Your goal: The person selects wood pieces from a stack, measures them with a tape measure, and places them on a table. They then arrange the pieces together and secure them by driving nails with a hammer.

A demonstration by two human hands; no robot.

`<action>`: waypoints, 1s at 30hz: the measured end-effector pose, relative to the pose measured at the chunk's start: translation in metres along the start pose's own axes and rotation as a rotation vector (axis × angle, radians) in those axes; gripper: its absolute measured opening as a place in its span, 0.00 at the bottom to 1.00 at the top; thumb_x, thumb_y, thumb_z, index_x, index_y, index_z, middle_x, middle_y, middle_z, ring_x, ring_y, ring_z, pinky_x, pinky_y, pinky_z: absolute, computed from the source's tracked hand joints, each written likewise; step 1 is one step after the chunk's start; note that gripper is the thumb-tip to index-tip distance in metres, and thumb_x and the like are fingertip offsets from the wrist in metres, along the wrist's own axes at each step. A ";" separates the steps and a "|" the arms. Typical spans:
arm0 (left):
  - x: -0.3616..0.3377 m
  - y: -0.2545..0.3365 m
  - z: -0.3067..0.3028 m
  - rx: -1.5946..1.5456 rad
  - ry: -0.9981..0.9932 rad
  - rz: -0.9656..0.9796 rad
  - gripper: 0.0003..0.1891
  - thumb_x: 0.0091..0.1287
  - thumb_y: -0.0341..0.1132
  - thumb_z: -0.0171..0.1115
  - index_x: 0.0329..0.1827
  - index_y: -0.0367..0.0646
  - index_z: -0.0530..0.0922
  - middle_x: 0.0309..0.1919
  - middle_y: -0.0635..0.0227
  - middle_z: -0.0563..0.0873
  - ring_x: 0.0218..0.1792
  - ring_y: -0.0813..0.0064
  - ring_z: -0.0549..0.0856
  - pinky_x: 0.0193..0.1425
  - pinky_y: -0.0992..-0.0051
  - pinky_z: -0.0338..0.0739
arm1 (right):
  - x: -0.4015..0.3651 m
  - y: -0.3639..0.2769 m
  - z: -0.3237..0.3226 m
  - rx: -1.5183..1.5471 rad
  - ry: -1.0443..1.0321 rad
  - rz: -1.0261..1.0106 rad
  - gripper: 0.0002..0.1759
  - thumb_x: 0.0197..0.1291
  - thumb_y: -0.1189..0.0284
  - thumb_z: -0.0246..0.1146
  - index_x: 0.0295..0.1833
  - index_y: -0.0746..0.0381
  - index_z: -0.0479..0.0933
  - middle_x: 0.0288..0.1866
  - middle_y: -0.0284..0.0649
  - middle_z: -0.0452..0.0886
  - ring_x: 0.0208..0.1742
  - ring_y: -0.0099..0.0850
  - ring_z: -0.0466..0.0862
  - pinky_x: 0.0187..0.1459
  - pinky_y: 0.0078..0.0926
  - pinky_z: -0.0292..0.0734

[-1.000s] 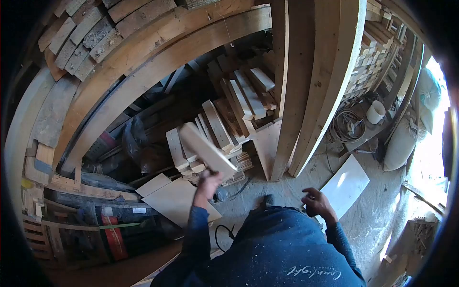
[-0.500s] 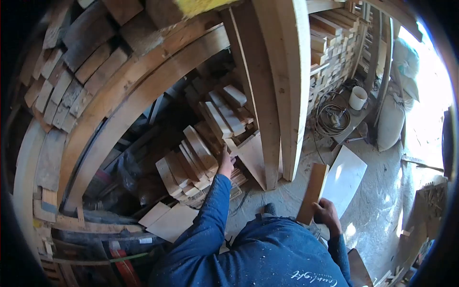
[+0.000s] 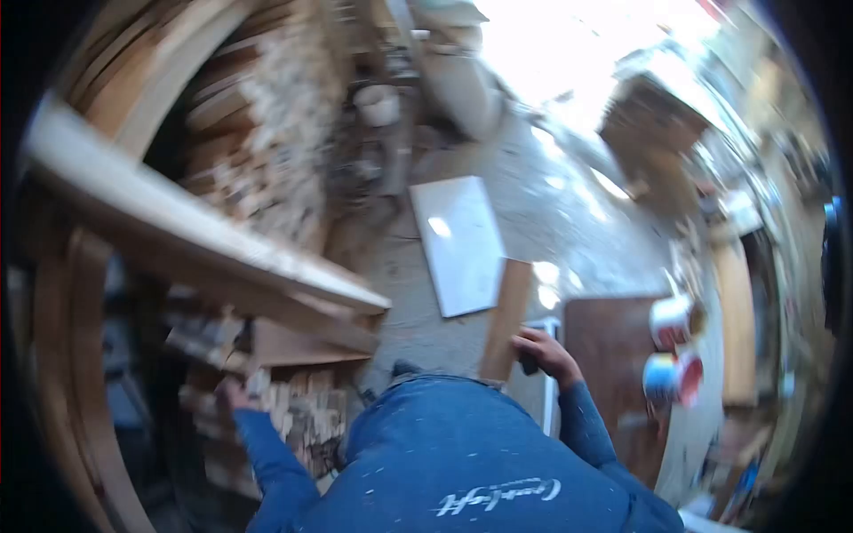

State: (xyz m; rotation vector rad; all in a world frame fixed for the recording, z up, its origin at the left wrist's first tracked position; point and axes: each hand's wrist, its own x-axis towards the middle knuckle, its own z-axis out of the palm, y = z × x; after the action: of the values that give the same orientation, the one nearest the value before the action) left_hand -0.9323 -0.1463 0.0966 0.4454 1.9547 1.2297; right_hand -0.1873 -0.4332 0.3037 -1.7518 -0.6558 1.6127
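Observation:
My right hand [image 3: 546,355] is closed around the lower edge of a short wooden board [image 3: 509,311], held tilted upright beside my body. At the lower left, my left hand [image 3: 235,393] reaches into a stack of cut wood pieces [image 3: 306,409]. A pale block end [image 3: 258,383] is right beside its fingers. Motion smears that hand, so I cannot make out whether it grips anything.
A thick timber post [image 3: 204,240] slants across the left side. On the floor ahead lies a white panel [image 3: 458,244]. To the right are a brown board [image 3: 613,355] and two paint buckets [image 3: 666,380]. A white bucket [image 3: 378,105] stands farther off.
My view has swung to the right, bringing the brown board and paint buckets into sight. The right hand still holds the wooden board; the left stays at the wood stack.

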 end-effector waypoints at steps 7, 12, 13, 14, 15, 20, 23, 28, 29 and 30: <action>0.022 0.020 -0.029 -0.022 -0.250 0.052 0.10 0.61 0.30 0.64 0.42 0.32 0.84 0.39 0.56 0.88 0.35 0.61 0.89 0.34 0.60 0.86 | -0.049 0.056 -0.004 0.244 0.030 -0.175 0.24 0.75 0.53 0.64 0.57 0.65 0.83 0.40 0.26 0.81 0.41 0.16 0.76 0.45 0.21 0.73; -0.020 0.093 -0.042 0.548 0.077 0.127 0.15 0.67 0.36 0.60 0.45 0.33 0.86 0.41 0.52 0.88 0.40 0.59 0.90 0.43 0.58 0.88 | -0.085 0.123 -0.014 0.182 0.223 -0.121 0.25 0.72 0.53 0.67 0.54 0.68 0.85 0.43 0.31 0.86 0.45 0.20 0.79 0.50 0.24 0.75; -0.032 0.091 -0.066 0.686 0.085 0.220 0.17 0.68 0.38 0.60 0.47 0.33 0.87 0.42 0.51 0.88 0.43 0.58 0.90 0.47 0.58 0.88 | -0.102 0.133 -0.024 -0.074 0.391 0.037 0.27 0.68 0.53 0.69 0.51 0.69 0.85 0.45 0.40 0.89 0.46 0.27 0.84 0.48 0.31 0.79; -0.040 0.086 -0.081 0.690 0.183 0.310 0.17 0.70 0.39 0.59 0.49 0.33 0.86 0.44 0.52 0.88 0.45 0.58 0.90 0.51 0.58 0.87 | -0.108 0.143 -0.029 -0.278 0.522 0.052 0.25 0.66 0.54 0.69 0.50 0.69 0.85 0.46 0.43 0.89 0.48 0.34 0.86 0.48 0.36 0.80; -0.045 0.083 -0.090 0.686 0.277 0.404 0.18 0.71 0.40 0.59 0.51 0.33 0.86 0.45 0.52 0.88 0.48 0.58 0.89 0.54 0.58 0.86 | -0.111 0.151 -0.032 -0.481 0.653 0.063 0.24 0.64 0.55 0.70 0.48 0.68 0.85 0.47 0.46 0.89 0.49 0.40 0.88 0.48 0.41 0.81; -0.266 0.073 -0.056 -0.233 -0.301 0.193 0.27 0.72 0.41 0.52 0.70 0.33 0.73 0.63 0.54 0.83 0.61 0.55 0.85 0.67 0.55 0.80 | -0.113 0.193 -0.051 -1.041 1.126 0.232 0.14 0.64 0.63 0.66 0.46 0.64 0.83 0.46 0.48 0.86 0.51 0.48 0.88 0.53 0.47 0.82; -0.361 0.050 -0.026 -0.211 -0.842 0.189 0.33 0.63 0.38 0.53 0.72 0.31 0.70 0.66 0.55 0.80 0.63 0.49 0.83 0.72 0.53 0.76 | -0.074 0.247 -0.074 -1.071 1.169 0.311 0.13 0.64 0.66 0.65 0.47 0.65 0.82 0.49 0.50 0.86 0.52 0.48 0.88 0.55 0.48 0.82; -0.480 0.047 0.020 -0.196 -1.210 -0.187 0.37 0.56 0.36 0.55 0.74 0.39 0.67 0.64 0.47 0.79 0.64 0.41 0.82 0.72 0.44 0.76 | -0.070 0.260 -0.042 -1.008 1.137 0.291 0.17 0.63 0.61 0.69 0.49 0.63 0.83 0.53 0.53 0.83 0.53 0.50 0.87 0.55 0.49 0.82; -0.488 0.044 0.026 -0.142 -1.274 -0.203 0.35 0.57 0.36 0.55 0.73 0.39 0.68 0.64 0.48 0.80 0.65 0.41 0.82 0.72 0.44 0.76 | -0.079 0.253 -0.027 -0.913 1.115 0.244 0.18 0.62 0.60 0.69 0.49 0.63 0.83 0.54 0.54 0.83 0.52 0.52 0.87 0.55 0.49 0.82; -0.494 0.039 0.032 -0.088 -1.336 -0.220 0.34 0.58 0.35 0.55 0.71 0.39 0.68 0.65 0.49 0.80 0.65 0.42 0.81 0.72 0.44 0.76 | -0.087 0.244 -0.009 -0.819 1.094 0.195 0.20 0.62 0.59 0.70 0.49 0.63 0.82 0.55 0.54 0.82 0.52 0.53 0.87 0.55 0.50 0.82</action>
State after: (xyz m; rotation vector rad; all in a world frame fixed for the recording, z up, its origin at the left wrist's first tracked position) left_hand -0.5941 -0.4242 0.3307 0.7225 0.7587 0.5514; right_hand -0.2053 -0.6592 0.1781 -2.9283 -0.5995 0.2183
